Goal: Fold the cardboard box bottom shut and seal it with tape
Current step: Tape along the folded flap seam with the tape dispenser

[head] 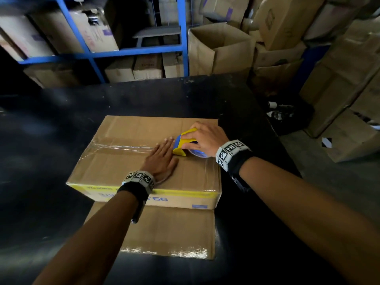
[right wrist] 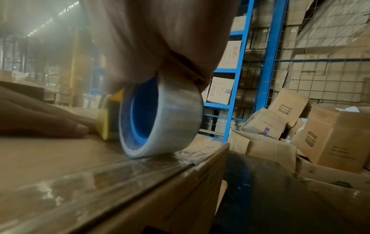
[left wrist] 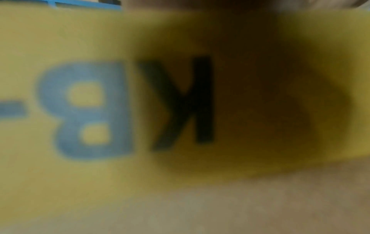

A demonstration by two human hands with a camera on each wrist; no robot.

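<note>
Right hand (head: 205,138) curls around a yellow-and-blue tape dispenser (head: 183,144), thumb and fingers clamped over its frame, with the clear tape roll (right wrist: 160,118) resting on the box top near the right edge. Left hand (head: 160,159) lies flat beside it, fingers straight, palm pressing the flaps down just short of the dispenser's nose. Both sit on the cardboard box (head: 123,161), which stands bottom-up in the middle of the dark tabletop (head: 61,120); a shiny strip of tape (head: 119,147) already covers the centre seam from the left edge toward the hands. The cardboard looks light and stiff but creased, so the flaps would likely spring up unless held flat close to the seam. The dispenser is best gripped by its frame, as now. Stacked cartons and blue shelving (head: 92,54) stand behind.
</note>
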